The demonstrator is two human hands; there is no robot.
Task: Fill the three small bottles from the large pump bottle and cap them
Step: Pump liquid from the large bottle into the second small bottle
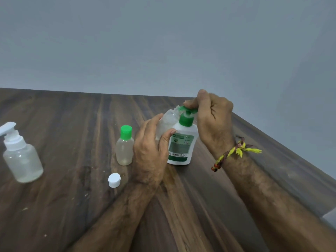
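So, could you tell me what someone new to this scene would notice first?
The two hands at the table's centre: the right hand presses the green pump of the white pump bottle, while the left hand holds a tilted clear small bottle at its spout. Just left stands a green-capped small bottle, a loose white cap in front of it, and a clear pump bottle far left.

1. Pump bottle [181, 144]: white, green pump, upright, centre-right.
2. Clear bottle [168, 122]: uncapped, tilted, mouth at pump spout.
3. Green-capped bottle [125, 145]: upright, left of it.
4. White cap [114, 180]: loose, near.
5. Clear pump bottle [21, 157]: far left.
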